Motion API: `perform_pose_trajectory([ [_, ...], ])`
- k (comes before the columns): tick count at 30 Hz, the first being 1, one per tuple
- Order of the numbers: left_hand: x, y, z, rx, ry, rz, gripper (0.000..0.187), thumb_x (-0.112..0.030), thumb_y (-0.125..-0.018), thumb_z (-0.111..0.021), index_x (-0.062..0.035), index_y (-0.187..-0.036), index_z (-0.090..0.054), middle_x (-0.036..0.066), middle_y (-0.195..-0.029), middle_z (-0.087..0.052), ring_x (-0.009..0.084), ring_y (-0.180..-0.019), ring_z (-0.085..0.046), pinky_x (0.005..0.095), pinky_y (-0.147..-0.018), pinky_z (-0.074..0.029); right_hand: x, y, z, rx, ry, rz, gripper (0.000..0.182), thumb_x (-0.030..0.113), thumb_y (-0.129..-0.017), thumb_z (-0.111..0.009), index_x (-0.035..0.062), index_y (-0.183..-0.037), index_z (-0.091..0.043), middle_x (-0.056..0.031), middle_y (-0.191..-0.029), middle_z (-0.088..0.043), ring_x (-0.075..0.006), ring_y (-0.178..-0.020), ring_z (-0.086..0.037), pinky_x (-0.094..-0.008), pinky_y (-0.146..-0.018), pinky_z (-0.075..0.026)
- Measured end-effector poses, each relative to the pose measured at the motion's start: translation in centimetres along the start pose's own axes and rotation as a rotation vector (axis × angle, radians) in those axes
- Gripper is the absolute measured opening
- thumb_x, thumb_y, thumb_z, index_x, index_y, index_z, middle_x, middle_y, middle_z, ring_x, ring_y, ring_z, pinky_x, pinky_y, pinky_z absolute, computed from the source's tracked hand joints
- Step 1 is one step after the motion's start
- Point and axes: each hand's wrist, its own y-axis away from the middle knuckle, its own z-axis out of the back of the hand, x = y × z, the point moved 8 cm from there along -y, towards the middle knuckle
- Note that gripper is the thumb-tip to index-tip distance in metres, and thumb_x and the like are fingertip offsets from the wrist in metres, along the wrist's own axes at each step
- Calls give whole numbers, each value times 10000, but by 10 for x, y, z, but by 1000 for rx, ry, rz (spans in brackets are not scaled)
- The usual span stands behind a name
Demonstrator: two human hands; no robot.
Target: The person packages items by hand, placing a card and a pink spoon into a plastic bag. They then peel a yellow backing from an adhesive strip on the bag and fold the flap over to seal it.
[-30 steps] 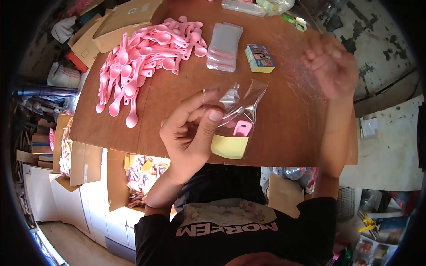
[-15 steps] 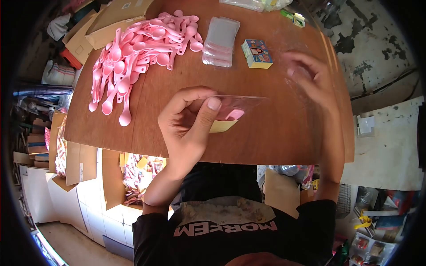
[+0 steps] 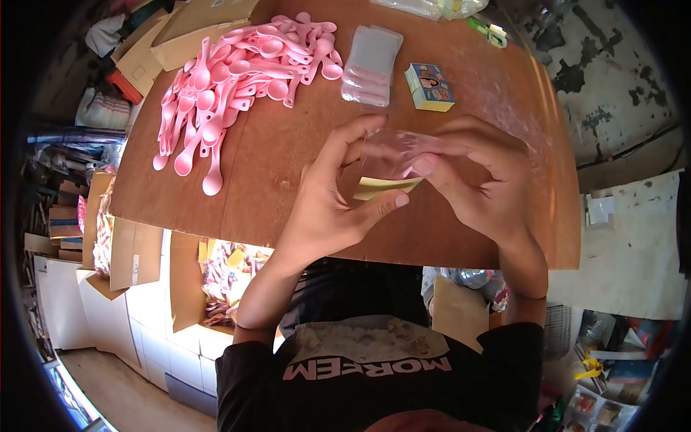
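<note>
Both my hands are around a small clear plastic bag (image 3: 391,153) above the table. Inside it lies a yellow card (image 3: 385,189), with something pink, probably a spoon, showing faintly. My right hand (image 3: 482,173) pinches the bag's right side between thumb and fingers. My left hand (image 3: 335,191) cradles the left side; its fingers curl behind and its thumb stretches below the card. Beyond the hands lie a stack of clear plastic bags (image 3: 373,61) and a stack of printed cards (image 3: 432,86). A heap of pink measuring spoons (image 3: 237,79) spreads to the left.
The brown wooden table (image 3: 273,209) has a cardboard box (image 3: 205,29) at its far left. A green-and-white cutter-like tool (image 3: 489,32) lies at the far right. Below the left edge, an open carton (image 3: 186,281) holds many packed bags (image 3: 230,277).
My right hand has come in from the right and taken hold of the bag's right side. My left thumb has moved off the bag's top edge to below the card.
</note>
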Motion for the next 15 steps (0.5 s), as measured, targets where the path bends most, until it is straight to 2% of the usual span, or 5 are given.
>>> perform_pose_trajectory([
  [1, -2, 0, -1, -49, 18, -3, 715, 34, -735, -733, -12, -1329, -339, 116, -965, -648, 174, -967, -607, 302, -868, -460, -5, 1, 0, -1, -31, -29, 117, 85, -788, -699, 8, -875, -682, -70, -765, -650, -153, -715, -637, -250, -636, -488],
  [3, 3, 4, -2, -74, 48, 52, 666, 44, -747, -716, -12, -1309, -363, 109, -940, -653, 143, -916, -615, 272, -810, -479, -8, 5, -2, -6, -60, -61, 137, 94, -801, -696, 0, -899, -676, -68, -774, -648, -138, -729, -635, -242, -647, -489],
  [5, 10, 8, -3, -99, 78, 103, 618, 55, -759, -699, -12, -1288, -388, 102, -916, -657, 112, -866, -622, 241, -751, -498, -34, 18, -14, -64, -541, -475, 197, 113, -838, -677, -30, -970, -647, -79, -850, -656, -114, -776, -629, -227, -690, -495],
  [11, 29, 20, -3, -138, 192, 172, 539, 37, -789, -683, -3, -1255, -416, 102, -924, -655, 104, -849, -620, 229, -702, -504, -55, 44, -32, 40, -593, -554, 230, 98, -872, -634, -49, -1047, -608, -93, -919, -660, -112, -843, -631, -226, -722, -506],
  [15, 35, 23, 10, -202, 319, 144, 294, -26, -872, -616, 36, -1140, -513, 103, -922, -662, 134, -841, -631, 244, -716, -516, -60, 50, -36, 74, -628, -638, 210, 90, -882, -618, -47, -1041, -611, -89, -921, -664, -108, -847, -632, -227, -711, -508],
])
